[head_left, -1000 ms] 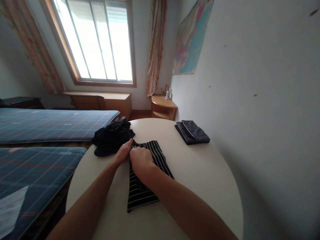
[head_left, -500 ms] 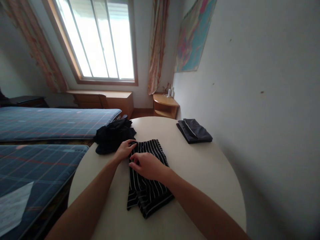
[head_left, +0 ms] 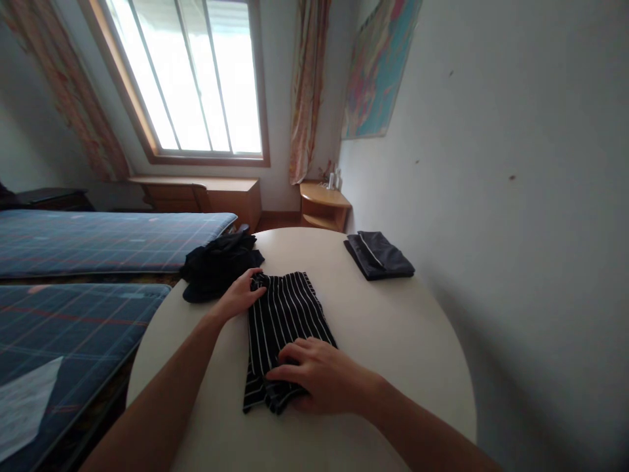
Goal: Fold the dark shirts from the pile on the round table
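Black shorts with white stripes (head_left: 289,308) lie folded lengthwise on the round, pale table (head_left: 393,354), their leg ends towards me. At the upper left corner, my left hand (head_left: 240,294) pinches the waist edge between thumb and fingers. My right hand (head_left: 324,375) is on the lower right part near the hems, its fingers curled over the cloth and gripping it. The hem under my right palm is partly hidden.
A dark crumpled pile of clothes (head_left: 223,265) sits at the table's left far edge. Dark folded clothing (head_left: 381,254) lies at the right, near the wall (head_left: 515,262). Plaid mattresses (head_left: 73,328) are on the left, one with a paper sheet (head_left: 29,403) on it.
My right hand has moved from the upper middle of the shorts down to the hem end and closed on the cloth there. My left hand stays at the waist corner.
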A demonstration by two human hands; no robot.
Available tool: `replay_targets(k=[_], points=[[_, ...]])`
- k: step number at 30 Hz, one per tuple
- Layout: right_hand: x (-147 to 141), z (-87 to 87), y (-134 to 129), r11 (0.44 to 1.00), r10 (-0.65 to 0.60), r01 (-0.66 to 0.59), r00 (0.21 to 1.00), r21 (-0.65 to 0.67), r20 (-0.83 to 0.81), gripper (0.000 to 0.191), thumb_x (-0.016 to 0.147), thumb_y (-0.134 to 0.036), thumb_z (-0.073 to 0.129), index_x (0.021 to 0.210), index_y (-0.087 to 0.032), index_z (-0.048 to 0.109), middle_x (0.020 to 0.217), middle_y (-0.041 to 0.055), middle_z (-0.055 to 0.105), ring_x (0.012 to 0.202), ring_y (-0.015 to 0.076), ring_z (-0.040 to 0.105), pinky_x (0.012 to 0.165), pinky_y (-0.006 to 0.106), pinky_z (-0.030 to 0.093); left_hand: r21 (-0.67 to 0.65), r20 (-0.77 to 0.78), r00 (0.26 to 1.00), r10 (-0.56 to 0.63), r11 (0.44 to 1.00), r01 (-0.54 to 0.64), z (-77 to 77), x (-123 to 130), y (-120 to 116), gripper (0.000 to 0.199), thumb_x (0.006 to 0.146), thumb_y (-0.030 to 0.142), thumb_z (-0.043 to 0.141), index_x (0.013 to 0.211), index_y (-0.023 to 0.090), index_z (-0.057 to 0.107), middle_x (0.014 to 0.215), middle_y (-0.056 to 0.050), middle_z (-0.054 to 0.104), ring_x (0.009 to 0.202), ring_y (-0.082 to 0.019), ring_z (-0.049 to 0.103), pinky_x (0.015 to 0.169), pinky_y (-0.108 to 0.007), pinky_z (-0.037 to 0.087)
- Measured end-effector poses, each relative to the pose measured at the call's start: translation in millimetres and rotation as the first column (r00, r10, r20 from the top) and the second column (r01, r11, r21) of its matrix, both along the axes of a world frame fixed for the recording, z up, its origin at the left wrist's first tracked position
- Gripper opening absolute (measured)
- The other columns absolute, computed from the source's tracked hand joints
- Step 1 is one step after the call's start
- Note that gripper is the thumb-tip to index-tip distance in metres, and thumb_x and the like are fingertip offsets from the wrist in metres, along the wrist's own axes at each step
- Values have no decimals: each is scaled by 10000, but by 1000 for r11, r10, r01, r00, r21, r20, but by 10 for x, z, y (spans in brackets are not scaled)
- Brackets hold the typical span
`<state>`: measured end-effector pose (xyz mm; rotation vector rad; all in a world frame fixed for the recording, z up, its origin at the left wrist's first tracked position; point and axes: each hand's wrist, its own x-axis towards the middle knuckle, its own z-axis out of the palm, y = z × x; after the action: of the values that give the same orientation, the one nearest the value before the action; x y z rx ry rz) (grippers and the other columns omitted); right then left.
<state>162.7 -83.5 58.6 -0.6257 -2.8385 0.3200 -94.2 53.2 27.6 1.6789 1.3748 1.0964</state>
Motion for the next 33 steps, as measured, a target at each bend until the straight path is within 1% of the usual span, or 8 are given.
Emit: replay_targets(k=[4,7,10,14,18,23,27,33], points=[[-49,-26,43,996,-85,88,993,22,-84,199,890,-233,645,1083,-238,691,944,22,689,838,168,636,775,291,452,-16,165,986,-16,1000,19,154,116,10,762,662,460,781,1311,143,538,870,-39,723,786,-209,690,685,-315,539],[-101,-63,26,981,-180,194,947,28,-266,175,861,-195,658,1033,-219,684,922,21,692,820,168,632,763,292,455,5,251,968,17,1000,-19,233,174,60,820,645,521,806,1323,146,538,921,-54,737,838,-220,698,758,-339,548],[-193,-121,-29,967,-223,254,890,27,-398,181,888,-209,644,1068,-223,662,958,28,698,863,173,629,802,300,464,-5,249,966,67,998,-68,180,167,140,790,639,507,821,1292,144,565,915,-62,739,828,-223,701,758,-341,551],[-315,-219,-91,984,-157,176,946,41,-284,189,917,-295,655,1095,-233,647,980,19,702,893,179,632,805,294,476,-61,149,984,96,994,-88,-54,94,196,706,654,415,823,1246,118,580,865,-67,732,777,-223,700,730,-347,560],[-318,-289,-81,995,-78,85,990,55,-117,210,939,-275,614,1144,-236,633,976,13,692,876,173,632,785,286,476,6,2,996,94,996,-94,-224,52,193,630,715,347,777,1268,127,569,974,-96,736,908,-252,705,853,-392,554],[-266,-290,-108,999,-21,26,993,39,-116,326,935,-349,615,1242,-243,586,1126,37,660,992,184,607,879,316,463,151,-271,950,155,982,-117,-257,87,182,583,821,316,666,1361,151,523,1245,-134,674,1172,-287,632,1044,-442,466],[-291,-292,-158,995,-12,22,995,101,-94,422,932,-334,607,1343,-283,523,1338,49,580,1132,223,546,937,364,441,201,-408,902,140,978,-61,-270,112,171,547,867,318,619,1387,179,521,1348,-109,626,1241,-264,594,1099,-413,428],[-73,-156,56,1000,4,-4,1000,7,24,252,883,-188,606,1124,-241,654,1071,28,694,1010,198,599,855,304,441,199,-551,801,235,969,-147,-232,134,75,475,901,339,577,1334,144,582,1305,-138,635,1186,-276,619,1053,-400,466]])
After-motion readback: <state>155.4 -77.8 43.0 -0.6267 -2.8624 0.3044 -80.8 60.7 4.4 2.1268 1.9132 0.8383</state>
